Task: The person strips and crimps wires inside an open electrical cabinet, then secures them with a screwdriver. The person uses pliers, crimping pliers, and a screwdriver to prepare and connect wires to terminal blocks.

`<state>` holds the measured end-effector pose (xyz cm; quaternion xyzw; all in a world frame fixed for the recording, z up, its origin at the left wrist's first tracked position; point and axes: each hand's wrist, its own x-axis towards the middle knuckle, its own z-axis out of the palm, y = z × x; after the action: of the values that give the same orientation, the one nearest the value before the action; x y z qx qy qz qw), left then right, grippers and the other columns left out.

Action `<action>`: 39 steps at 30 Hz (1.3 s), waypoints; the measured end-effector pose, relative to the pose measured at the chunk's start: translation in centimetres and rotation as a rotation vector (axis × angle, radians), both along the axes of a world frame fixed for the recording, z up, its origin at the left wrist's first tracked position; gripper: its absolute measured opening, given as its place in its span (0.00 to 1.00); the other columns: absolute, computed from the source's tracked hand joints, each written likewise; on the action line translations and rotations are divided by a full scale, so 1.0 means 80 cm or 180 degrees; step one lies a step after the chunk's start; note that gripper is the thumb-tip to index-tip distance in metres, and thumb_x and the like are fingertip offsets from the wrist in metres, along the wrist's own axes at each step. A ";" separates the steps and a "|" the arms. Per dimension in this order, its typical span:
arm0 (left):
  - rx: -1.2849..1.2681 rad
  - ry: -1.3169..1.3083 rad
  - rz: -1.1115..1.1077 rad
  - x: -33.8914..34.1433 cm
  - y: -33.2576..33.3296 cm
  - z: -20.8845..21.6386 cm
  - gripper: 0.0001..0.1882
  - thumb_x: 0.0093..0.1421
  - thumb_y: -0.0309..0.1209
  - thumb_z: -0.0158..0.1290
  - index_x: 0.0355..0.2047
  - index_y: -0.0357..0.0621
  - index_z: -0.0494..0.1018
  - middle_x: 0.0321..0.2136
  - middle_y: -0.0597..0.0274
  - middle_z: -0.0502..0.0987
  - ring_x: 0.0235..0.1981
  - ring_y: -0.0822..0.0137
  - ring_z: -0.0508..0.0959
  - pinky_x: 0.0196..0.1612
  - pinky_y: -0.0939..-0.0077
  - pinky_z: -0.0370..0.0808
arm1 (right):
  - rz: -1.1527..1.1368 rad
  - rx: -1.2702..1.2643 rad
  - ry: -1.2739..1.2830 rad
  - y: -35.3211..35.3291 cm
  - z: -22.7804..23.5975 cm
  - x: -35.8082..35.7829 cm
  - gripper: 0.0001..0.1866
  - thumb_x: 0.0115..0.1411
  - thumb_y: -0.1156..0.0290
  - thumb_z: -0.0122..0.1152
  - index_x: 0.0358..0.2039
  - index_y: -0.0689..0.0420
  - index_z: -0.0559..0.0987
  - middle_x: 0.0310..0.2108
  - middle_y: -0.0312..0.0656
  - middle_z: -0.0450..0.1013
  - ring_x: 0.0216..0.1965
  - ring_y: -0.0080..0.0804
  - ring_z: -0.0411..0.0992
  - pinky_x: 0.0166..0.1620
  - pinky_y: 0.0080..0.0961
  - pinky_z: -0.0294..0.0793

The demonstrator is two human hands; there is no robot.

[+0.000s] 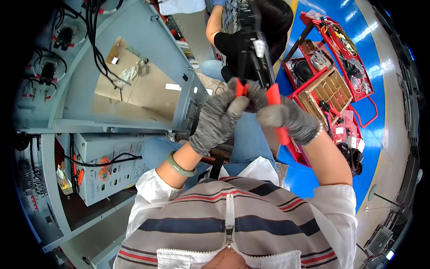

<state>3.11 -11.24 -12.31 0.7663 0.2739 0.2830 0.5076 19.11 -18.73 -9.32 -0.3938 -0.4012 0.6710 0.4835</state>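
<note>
Both my hands wear grey knitted gloves and are closed in front of my chest. They hold a long black hand tool with red grips (259,48), its shape like crimping pliers. My left hand (216,117) closes around the shorter visible red part. My right hand (293,120) is wrapped round the other red grip, whose end sticks out below the fingers. The tool's black arms point away from me, and its far end is blurred against a person in black. What lies between my fingertips is hard to make out.
A grey metal cabinet frame (130,67) with hanging black cables (92,33) stands at left. Inside its lower part is a light grey box (105,166). A person (230,49) crouches close ahead. At right a red tool cart (358,96) carries a divided cardboard box (329,92) on blue floor.
</note>
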 end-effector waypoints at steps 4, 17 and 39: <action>-0.0479 -0.0318 -0.0256 -0.006 -0.008 -0.021 0.15 0.59 0.39 0.48 0.31 0.39 0.73 0.20 0.63 0.72 0.23 0.70 0.72 0.28 0.76 0.69 | -0.0321 -0.0197 -0.0384 -0.014 0.008 -0.018 0.27 0.51 0.68 0.60 0.51 0.62 0.66 0.39 0.37 0.68 0.42 0.22 0.65 0.47 0.24 0.65; -0.4545 -0.2719 -0.0314 -0.018 -0.009 -0.062 0.29 0.61 0.46 0.42 0.53 0.35 0.57 0.54 0.46 0.58 0.56 0.56 0.60 0.59 0.60 0.57 | -0.1543 0.1234 -0.1776 -0.023 -0.061 -0.039 0.16 0.50 0.79 0.56 0.40 0.62 0.67 0.29 0.39 0.69 0.31 0.26 0.68 0.35 0.23 0.70; -0.1803 -0.1129 -0.0121 -0.012 -0.018 -0.104 0.18 0.57 0.31 0.46 0.48 0.42 0.64 0.46 0.59 0.68 0.48 0.62 0.69 0.51 0.71 0.67 | -0.1748 0.1699 -0.3614 -0.007 -0.058 -0.060 0.24 0.42 0.78 0.61 0.43 0.62 0.66 0.34 0.48 0.71 0.37 0.40 0.72 0.40 0.29 0.71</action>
<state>2.15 -12.66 -20.65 0.5386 0.2347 0.3152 0.7453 14.27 -19.30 -13.99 -0.6395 -0.6298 0.0918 0.4313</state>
